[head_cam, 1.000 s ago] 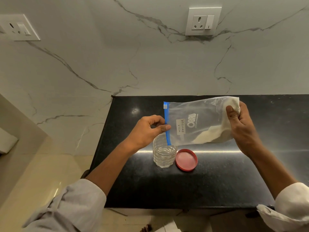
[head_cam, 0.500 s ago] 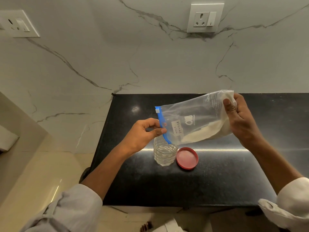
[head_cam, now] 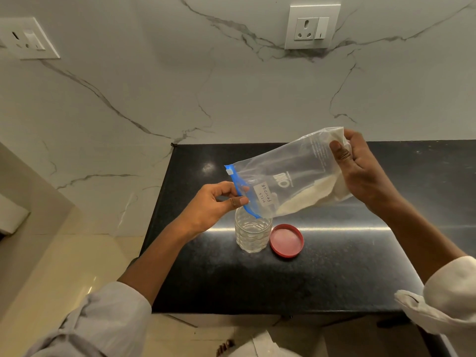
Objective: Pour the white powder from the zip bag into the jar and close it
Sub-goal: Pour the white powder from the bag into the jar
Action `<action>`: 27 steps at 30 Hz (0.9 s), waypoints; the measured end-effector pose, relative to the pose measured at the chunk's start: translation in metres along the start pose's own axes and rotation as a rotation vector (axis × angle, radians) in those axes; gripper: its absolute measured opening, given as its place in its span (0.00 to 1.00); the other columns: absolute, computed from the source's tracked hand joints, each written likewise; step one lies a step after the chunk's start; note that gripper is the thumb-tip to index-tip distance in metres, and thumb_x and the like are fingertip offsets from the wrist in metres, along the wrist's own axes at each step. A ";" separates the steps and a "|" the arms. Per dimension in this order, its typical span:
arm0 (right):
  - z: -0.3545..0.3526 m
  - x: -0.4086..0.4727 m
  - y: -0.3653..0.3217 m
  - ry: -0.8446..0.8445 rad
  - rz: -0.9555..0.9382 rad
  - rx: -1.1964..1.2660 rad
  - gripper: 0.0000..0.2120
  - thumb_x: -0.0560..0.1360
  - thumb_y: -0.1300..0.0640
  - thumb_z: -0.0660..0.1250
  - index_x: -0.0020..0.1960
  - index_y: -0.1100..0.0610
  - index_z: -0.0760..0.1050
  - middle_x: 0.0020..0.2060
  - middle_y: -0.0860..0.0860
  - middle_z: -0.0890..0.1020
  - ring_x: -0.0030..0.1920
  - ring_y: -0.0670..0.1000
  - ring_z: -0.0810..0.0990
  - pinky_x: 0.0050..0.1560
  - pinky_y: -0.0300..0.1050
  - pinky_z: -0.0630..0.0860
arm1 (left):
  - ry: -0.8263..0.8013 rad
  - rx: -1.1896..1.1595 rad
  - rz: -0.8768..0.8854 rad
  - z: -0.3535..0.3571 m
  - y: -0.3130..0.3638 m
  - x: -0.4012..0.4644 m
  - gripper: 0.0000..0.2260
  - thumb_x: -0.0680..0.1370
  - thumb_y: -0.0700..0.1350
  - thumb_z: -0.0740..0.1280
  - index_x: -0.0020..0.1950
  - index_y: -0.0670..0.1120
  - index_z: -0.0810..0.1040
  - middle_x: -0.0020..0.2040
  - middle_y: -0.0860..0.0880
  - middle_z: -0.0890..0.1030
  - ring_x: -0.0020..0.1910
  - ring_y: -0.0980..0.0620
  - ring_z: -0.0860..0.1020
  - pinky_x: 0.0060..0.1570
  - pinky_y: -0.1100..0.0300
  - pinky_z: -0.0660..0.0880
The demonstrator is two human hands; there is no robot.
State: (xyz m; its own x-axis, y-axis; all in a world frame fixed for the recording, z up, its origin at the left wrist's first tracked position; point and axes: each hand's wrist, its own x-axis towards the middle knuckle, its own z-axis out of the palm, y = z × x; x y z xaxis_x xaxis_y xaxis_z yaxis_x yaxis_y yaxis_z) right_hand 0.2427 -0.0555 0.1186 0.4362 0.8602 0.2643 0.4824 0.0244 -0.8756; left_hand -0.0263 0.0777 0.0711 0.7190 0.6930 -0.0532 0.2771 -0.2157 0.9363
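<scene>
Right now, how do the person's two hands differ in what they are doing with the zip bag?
The left hand pinches the zip bag at its blue zip edge, low over the glass jar; the right hand grips the bag's closed bottom end, held higher. The left grip is a thumb-and-finger pinch; the right wraps the bunched end, near the white powder. Both hold the same tilted bag off the black counter.

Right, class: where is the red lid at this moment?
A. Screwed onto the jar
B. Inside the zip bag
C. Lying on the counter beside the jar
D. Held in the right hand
C: the lid lies flat on the counter, just right of the open jar.
</scene>
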 end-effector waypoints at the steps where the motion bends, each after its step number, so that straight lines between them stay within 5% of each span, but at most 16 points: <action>1: 0.000 0.000 0.000 -0.005 0.003 -0.004 0.17 0.82 0.46 0.55 0.69 0.48 0.64 0.53 0.46 0.76 0.47 0.44 0.79 0.46 0.41 0.78 | -0.001 -0.004 -0.003 0.000 0.000 -0.001 0.13 0.76 0.45 0.70 0.60 0.44 0.81 0.58 0.50 0.83 0.58 0.52 0.81 0.64 0.47 0.77; 16: 0.017 -0.007 -0.016 0.011 -0.036 -0.110 0.18 0.80 0.41 0.55 0.67 0.46 0.63 0.55 0.52 0.77 0.51 0.55 0.80 0.50 0.63 0.80 | 0.064 -0.083 -0.022 0.003 -0.014 -0.013 0.11 0.77 0.45 0.69 0.58 0.49 0.81 0.55 0.51 0.84 0.53 0.57 0.82 0.54 0.60 0.78; 21: 0.020 -0.007 -0.024 -0.003 -0.040 -0.157 0.18 0.80 0.41 0.54 0.68 0.46 0.62 0.58 0.54 0.76 0.53 0.56 0.78 0.52 0.61 0.79 | 0.072 -0.120 -0.040 0.004 -0.018 -0.017 0.10 0.77 0.45 0.69 0.57 0.51 0.81 0.54 0.53 0.84 0.51 0.58 0.82 0.45 0.66 0.78; 27: 0.022 0.003 -0.035 -0.041 -0.070 -0.174 0.16 0.82 0.47 0.54 0.68 0.49 0.63 0.56 0.51 0.75 0.48 0.48 0.77 0.46 0.46 0.75 | 0.092 -0.149 -0.038 0.003 -0.020 -0.020 0.11 0.77 0.45 0.68 0.60 0.48 0.80 0.55 0.51 0.84 0.53 0.52 0.82 0.45 0.62 0.79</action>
State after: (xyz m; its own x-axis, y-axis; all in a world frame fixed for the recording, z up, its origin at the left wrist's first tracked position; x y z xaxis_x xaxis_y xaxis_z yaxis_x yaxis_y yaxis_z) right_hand 0.2102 -0.0428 0.1415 0.3676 0.8794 0.3025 0.6360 -0.0004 -0.7717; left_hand -0.0449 0.0659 0.0520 0.6462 0.7604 -0.0643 0.2008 -0.0882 0.9757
